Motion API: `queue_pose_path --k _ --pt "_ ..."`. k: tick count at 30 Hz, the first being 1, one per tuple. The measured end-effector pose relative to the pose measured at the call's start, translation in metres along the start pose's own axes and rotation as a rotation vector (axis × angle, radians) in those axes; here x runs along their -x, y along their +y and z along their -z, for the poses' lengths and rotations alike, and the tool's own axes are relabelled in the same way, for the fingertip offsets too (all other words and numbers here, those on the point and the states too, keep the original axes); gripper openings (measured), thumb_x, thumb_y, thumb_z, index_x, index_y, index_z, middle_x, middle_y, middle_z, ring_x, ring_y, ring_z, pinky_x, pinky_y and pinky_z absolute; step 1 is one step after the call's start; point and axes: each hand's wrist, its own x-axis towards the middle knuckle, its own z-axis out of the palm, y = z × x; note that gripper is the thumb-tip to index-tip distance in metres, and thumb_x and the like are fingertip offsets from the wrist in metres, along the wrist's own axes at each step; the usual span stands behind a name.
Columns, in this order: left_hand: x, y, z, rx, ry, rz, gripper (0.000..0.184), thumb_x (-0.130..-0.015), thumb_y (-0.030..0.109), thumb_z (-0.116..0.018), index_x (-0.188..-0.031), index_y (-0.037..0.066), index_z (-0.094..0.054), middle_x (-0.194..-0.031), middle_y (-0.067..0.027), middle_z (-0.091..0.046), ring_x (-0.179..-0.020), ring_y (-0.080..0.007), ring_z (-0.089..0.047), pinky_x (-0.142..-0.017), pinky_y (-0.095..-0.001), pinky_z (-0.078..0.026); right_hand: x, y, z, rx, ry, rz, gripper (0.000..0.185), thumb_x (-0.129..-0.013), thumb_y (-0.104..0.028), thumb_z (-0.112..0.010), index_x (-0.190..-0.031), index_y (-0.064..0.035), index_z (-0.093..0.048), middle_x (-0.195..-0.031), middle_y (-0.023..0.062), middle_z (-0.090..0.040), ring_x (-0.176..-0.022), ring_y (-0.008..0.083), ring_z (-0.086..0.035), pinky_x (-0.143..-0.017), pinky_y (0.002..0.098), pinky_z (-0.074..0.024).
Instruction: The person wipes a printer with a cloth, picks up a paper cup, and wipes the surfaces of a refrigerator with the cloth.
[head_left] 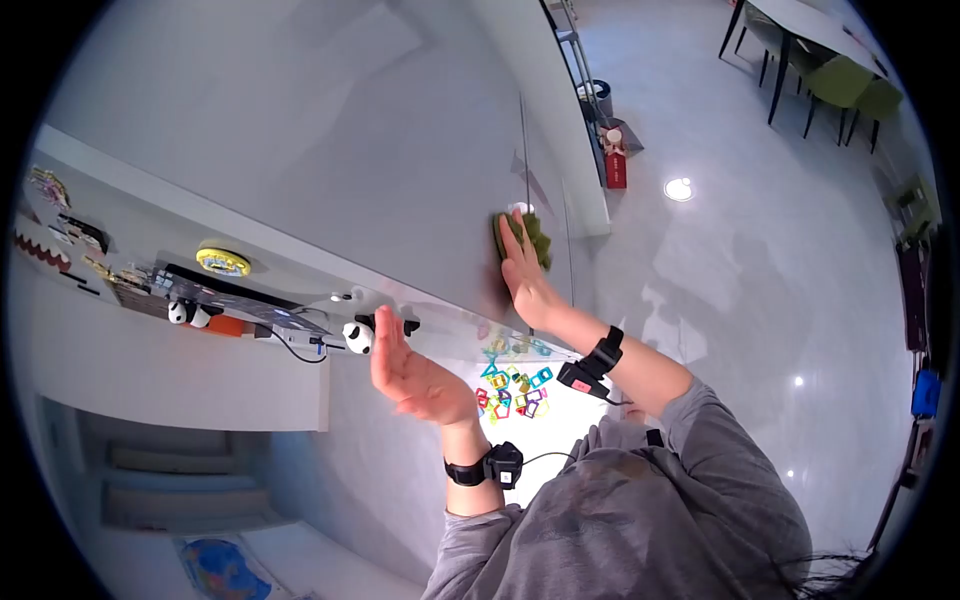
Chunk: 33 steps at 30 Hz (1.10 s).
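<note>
My right hand point(528, 280) presses a green cloth point(540, 240) against the large glossy grey panel point(400, 140), near its seam. The fingers are stretched out over the cloth, which bunches up on the far side of them. My left hand point(408, 375) is raised with its fingers extended and holds nothing. Just beside its fingertips is a black-and-white panda figure point(358, 336), partly hidden by the hand. I cannot tell whether they touch. Both wrists wear black straps with small devices.
Colourful open-frame pieces point(515, 390) lie below, between my arms. A yellow round object point(222, 262), another panda point(178, 312) and a dark flat panel point(250, 295) are along the left side. A red box point(615, 170) stands beyond the grey panel; a table point(820, 30) with green chairs point(840, 82) is farther right.
</note>
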Motion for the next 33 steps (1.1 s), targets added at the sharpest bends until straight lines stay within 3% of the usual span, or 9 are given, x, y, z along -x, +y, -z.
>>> queue_pose_path --k 4,6,10,14,19,24,26,28,33 --pt "0.014 0.003 -0.005 -0.015 -0.053 -0.006 0.068 -0.098 0.057 -0.021 -0.128 0.0 -0.04 -0.135 -0.0233 -0.047 -0.126 -0.0348 -0.046 -0.107 -0.0444 -0.034 0.054 0.005 -0.012 0.035 0.008 -0.068 0.062 -0.097 -0.026 -0.042 -0.15 -0.0069 -0.017 -0.155 0.0242 -0.006 -0.141 0.0437 -0.014 -0.113 0.0458 -0.0194" --pt "0.02 0.003 -0.003 0.028 -0.083 -0.012 0.066 -0.098 0.056 -0.021 -0.127 0.0 -0.042 -0.134 -0.023 -0.048 -0.125 -0.0343 -0.047 -0.106 -0.0442 -0.035 0.074 -0.008 -0.005 0.129 -0.101 -0.118 0.063 -0.089 -0.008 -0.048 -0.148 -0.0092 -0.024 -0.152 0.0243 -0.019 -0.139 0.0415 -0.024 -0.111 0.0433 -0.0267" --pt "0.032 0.007 0.002 0.071 -0.197 0.061 0.048 -0.1 0.043 -0.032 -0.121 0.002 -0.047 -0.128 -0.0215 -0.052 -0.118 -0.034 -0.052 -0.1 -0.0431 -0.041 0.087 -0.037 0.043 0.146 -0.165 0.002 0.071 -0.074 0.009 -0.04 -0.143 -0.0072 -0.031 -0.144 0.0188 -0.037 -0.132 0.0327 -0.04 -0.105 0.0371 -0.0364" --pt "0.034 0.026 -0.001 0.019 -0.401 0.245 0.038 -0.092 0.018 -0.054 -0.124 -0.001 -0.046 -0.131 -0.0199 -0.051 -0.118 -0.0322 -0.053 -0.099 -0.0415 -0.043 0.062 -0.091 0.088 -0.406 -0.327 -0.074 0.054 -0.073 0.007 -0.043 -0.127 -0.0017 -0.039 -0.13 0.0149 -0.047 -0.12 0.0241 -0.049 -0.099 0.0384 -0.0409" --pt "0.029 0.043 -0.008 0.089 -0.778 0.611 0.056 -0.081 0.007 -0.066 -0.132 0.002 -0.044 -0.134 -0.0169 -0.048 -0.12 -0.0276 -0.052 -0.098 -0.0383 -0.043 0.022 -0.123 0.124 -0.148 -0.591 0.266 0.042 -0.075 0.006 -0.048 -0.116 -0.0038 -0.049 -0.133 0.0144 -0.046 -0.112 0.025 -0.054 -0.091 0.0359 -0.0454" --pt "0.028 0.032 -0.027 -0.107 -0.489 0.702 0.029 -0.087 0.002 -0.057 -0.116 0.0 -0.054 -0.093 -0.0085 -0.068 -0.086 -0.0144 -0.065 -0.075 -0.0258 -0.051 -0.006 -0.119 0.148 0.389 -0.777 0.313 0.039 -0.078 -0.018 -0.067 -0.115 -0.0115 -0.058 -0.144 0.0112 -0.04 -0.101 0.0276 -0.062 -0.073 0.0372 -0.0533" --pt "0.026 0.031 -0.043 -0.097 -0.349 0.702 0.028 -0.088 0.001 -0.056 -0.116 0.0 -0.054 -0.095 -0.0079 -0.067 -0.087 -0.0131 -0.065 -0.076 -0.0252 -0.051 -0.021 -0.107 0.171 0.486 -0.879 0.391 0.041 -0.077 -0.024 -0.07 -0.115 -0.0126 -0.059 -0.143 0.0106 -0.042 -0.104 0.0273 -0.062 -0.073 0.0382 -0.0538" --pt "0.021 0.031 -0.067 -0.032 -0.179 0.711 0.027 -0.089 0.0 -0.055 -0.116 0.0 -0.054 -0.102 -0.0068 -0.066 -0.091 -0.0118 -0.063 -0.078 -0.0238 -0.05 -0.045 -0.085 0.189 0.301 -0.77 0.816 0.048 -0.073 -0.034 -0.074 -0.115 -0.0147 -0.059 -0.141 0.0142 -0.044 -0.114 0.0325 -0.057 -0.083 0.0396 -0.0524" --pt "0.001 0.032 -0.131 -0.048 -0.098 0.63 0.037 -0.088 0.0 -0.055 -0.125 0.0 -0.049 -0.113 -0.0106 -0.061 -0.099 -0.014 -0.061 -0.084 -0.0265 -0.049 -0.082 -0.044 0.171 -0.043 -0.521 0.816 0.05 -0.072 -0.025 -0.077 -0.116 -0.0135 -0.058 -0.144 0.0264 -0.034 -0.126 0.0448 -0.043 -0.1 0.0475 -0.0414"
